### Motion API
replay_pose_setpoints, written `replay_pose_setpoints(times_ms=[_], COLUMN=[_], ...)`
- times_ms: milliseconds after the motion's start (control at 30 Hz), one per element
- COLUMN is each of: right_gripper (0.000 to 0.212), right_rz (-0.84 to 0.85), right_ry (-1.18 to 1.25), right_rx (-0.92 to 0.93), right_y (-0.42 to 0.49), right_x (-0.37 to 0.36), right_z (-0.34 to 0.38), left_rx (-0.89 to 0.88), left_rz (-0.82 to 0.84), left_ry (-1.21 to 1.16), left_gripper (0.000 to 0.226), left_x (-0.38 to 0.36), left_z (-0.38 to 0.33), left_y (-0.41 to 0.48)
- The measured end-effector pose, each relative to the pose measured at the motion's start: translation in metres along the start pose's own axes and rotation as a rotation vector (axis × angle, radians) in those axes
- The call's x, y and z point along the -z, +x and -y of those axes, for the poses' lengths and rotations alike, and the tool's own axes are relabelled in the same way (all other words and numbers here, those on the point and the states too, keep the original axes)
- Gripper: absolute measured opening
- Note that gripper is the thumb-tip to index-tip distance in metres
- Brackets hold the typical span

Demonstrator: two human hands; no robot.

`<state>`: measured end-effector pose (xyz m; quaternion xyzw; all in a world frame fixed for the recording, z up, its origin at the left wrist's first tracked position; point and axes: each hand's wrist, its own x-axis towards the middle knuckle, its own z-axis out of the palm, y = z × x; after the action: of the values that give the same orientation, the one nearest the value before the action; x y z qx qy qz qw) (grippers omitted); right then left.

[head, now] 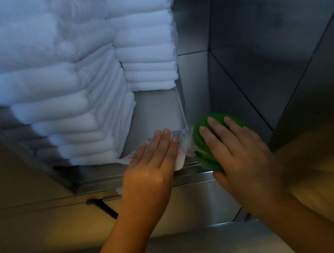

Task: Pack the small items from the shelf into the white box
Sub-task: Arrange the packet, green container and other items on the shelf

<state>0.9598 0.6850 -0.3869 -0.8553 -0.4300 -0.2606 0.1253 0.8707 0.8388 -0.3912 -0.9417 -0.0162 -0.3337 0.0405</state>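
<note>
Packet (176,144) left of disc (201,143) — on shelf (155,110)

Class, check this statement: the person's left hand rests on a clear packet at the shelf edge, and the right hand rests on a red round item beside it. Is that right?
Not quite. The round item under the right hand is green, not red, as the head view shows. The rest holds: the left hand rests on the clear packet at the shelf edge.

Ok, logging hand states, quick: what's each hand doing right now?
Left hand: open, fingers flat on the plastic packet.
Right hand: holding the green round item, thumb under its edge.
</note>
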Motion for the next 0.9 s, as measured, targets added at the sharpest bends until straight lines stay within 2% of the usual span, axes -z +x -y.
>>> replay_pose_setpoints(times_ms=[100, 467, 733, 900], right_gripper=[0.085, 0.072, 0.077, 0.079], right_rz=[0.003, -0.100, -0.124, -0.152], right_ry=[0.015, 0.031, 0.035, 0.046], right_rx=[0.001, 0.057, 0.063, 0.087], right_y=[0.002, -0.001, -0.003, -0.002], right_x=[0.020, 0.100, 0.158, 0.190], right_z=[0.007, 0.046, 0.072, 0.091], left_rx=[0.020, 0.043, 0.030, 0.023], left_rz=[-0.024, -0.080, -0.152, -0.145], left_ry=[-0.003, 0.002, 0.003, 0.024], left_gripper=[0.036, 0.033, 0.037, 0.033], left_x=[0.021, 0.108, 0.171, 0.203], left_z=[-0.004, -0.003, -0.012, -0.010], left_y=[0.001, -0.009, -0.016, -0.020])
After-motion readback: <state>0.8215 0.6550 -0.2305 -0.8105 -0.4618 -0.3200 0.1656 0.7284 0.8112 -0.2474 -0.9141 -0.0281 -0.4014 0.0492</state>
